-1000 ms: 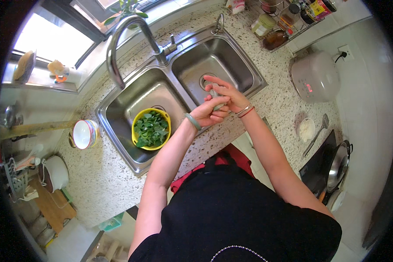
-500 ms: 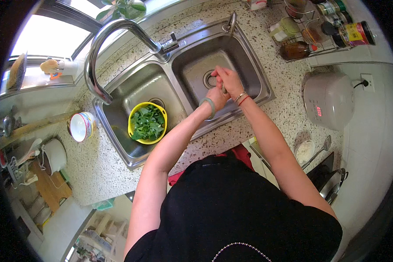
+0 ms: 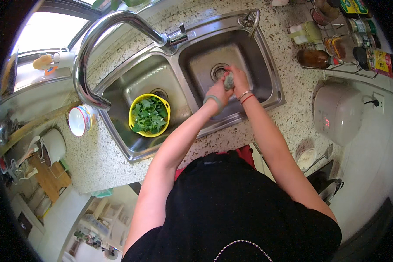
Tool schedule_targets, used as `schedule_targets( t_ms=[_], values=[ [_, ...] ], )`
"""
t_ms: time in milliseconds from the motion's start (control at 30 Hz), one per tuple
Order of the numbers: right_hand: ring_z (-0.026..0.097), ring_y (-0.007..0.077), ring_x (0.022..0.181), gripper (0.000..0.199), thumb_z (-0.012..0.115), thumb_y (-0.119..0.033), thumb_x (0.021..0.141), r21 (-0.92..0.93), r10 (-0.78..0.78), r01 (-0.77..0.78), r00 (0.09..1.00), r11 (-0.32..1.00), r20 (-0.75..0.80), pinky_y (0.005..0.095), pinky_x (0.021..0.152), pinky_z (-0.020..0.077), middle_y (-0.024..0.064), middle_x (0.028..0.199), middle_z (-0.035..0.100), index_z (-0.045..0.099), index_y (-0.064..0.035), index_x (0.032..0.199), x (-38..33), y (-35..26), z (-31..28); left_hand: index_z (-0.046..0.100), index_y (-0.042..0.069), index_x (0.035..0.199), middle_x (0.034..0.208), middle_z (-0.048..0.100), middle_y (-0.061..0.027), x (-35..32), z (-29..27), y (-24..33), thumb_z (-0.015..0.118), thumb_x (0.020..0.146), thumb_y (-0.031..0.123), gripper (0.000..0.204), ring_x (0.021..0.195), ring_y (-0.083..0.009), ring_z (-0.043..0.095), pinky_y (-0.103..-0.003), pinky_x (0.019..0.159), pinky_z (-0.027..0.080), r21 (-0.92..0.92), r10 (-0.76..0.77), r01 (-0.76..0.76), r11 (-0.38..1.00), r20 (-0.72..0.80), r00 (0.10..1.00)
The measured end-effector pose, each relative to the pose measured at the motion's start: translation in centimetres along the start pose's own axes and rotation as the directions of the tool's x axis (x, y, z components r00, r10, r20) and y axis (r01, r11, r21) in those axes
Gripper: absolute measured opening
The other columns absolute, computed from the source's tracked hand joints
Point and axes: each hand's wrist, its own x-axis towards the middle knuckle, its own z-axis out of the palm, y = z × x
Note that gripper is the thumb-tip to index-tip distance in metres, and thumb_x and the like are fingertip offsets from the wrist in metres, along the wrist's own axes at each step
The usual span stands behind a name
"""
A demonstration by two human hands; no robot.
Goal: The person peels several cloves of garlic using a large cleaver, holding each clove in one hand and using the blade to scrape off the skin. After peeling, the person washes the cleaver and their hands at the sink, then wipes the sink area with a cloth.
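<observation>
Over the right basin of the steel sink, my two hands are close together around a small crumpled grey-green wad that looks like a dishcloth. My left hand, with a pale green bangle at its wrist, is closed on the near side of it. My right hand, wearing a red string and a bracelet, grips it from the right. Part of the cloth is hidden by the fingers. Down in the left basin stands a yellow colander full of green leaves.
A tall chrome faucet arches over the left basin. Left of the sink, bowls stand on the speckled counter. To the right are a rice cooker, a rack with jars and a brown bottle, and a white bowl.
My hands have shifted and turned slightly apart, so more of the cloth shows between them. The whole view has swung a little; the colander still stands in the left basin.
</observation>
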Motion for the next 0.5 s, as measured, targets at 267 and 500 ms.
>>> schedule_targets(
  t_ms=[267, 500],
  values=[
    [0.063, 0.0114, 0.085, 0.025, 0.060, -0.016, 0.091, -0.142, 0.107, -0.073, 0.962, 0.987, 0.249, 0.0270, 0.077, 0.0519, 0.0029, 0.099, 0.067, 0.063, -0.0025, 0.113, -4.2, -2.7, -2.1, 0.049, 0.003, 0.124, 0.107, 0.063, -0.0127, -2.1, -4.5, -2.2, 0.048, 0.095, 0.048, 0.054, 0.084, -0.0219, 0.066, -0.037, 0.068, 0.057, -0.821, -0.152, 0.427, 0.379, 0.400, 0.904],
    [0.059, 0.0073, 0.070, 0.020, 0.064, -0.016, 0.089, -0.416, -0.133, 0.174, 0.983, 0.892, 0.125, 0.0204, 0.063, 0.0498, 0.0021, 0.084, 0.066, 0.068, -0.0008, 0.101, -7.3, -3.3, -0.8, 0.061, 0.006, 0.117, 0.108, 0.065, -0.0062, -2.2, -4.6, -2.9, 0.047, 0.096, 0.045, 0.047, 0.097, -0.0157, 0.062, -0.030, 0.066, 0.051, -0.950, -0.233, 0.221, 0.221, 0.169, 0.958]
  ],
)
